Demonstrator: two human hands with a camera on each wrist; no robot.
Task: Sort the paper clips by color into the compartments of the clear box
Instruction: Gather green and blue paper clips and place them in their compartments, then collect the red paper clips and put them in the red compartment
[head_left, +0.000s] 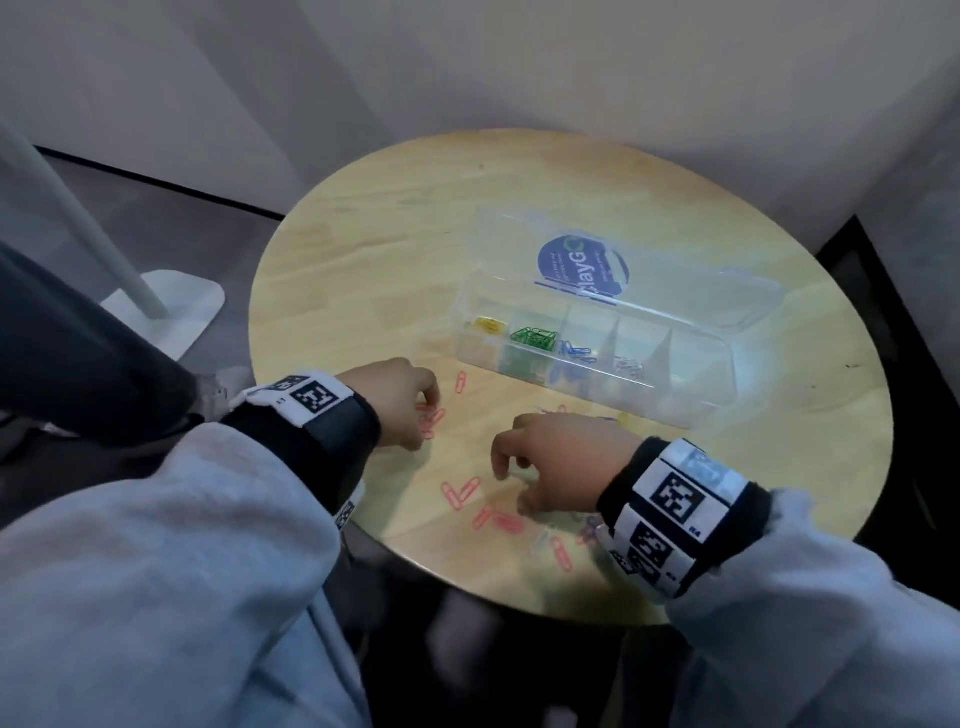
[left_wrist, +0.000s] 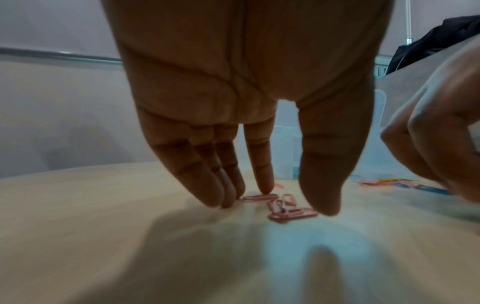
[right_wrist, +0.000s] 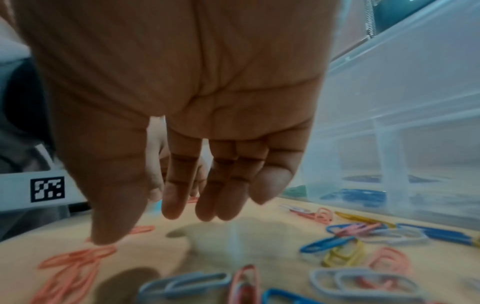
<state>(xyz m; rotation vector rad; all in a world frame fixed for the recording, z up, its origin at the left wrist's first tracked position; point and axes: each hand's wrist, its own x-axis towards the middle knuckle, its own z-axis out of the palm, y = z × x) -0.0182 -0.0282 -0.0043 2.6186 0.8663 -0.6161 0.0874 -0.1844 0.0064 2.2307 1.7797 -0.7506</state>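
Pink clips (head_left: 459, 494); clear box (head_left: 696, 387); checkered wristbands (head_left: 675, 496).

Plain indoor room, office or study corner in character; the exact type cannot be fixed.

A small round light-wood table (head_left: 395, 249) stands in a corner formed by bare pale walls (head_left: 571, 62) with a dark skirting line, over a grey floor (head_left: 171, 218). Beside it stands a white pole on a flat white base plate (head_left: 171, 312). On the table are stationery goods: a clear plastic compartment box with open lid (head_left: 597, 353) and loose coloured paper clips (right_wrist: 345, 244). The person wears wristbands with printed black-and-white square markers (head_left: 678, 493), indicating a recording setup.
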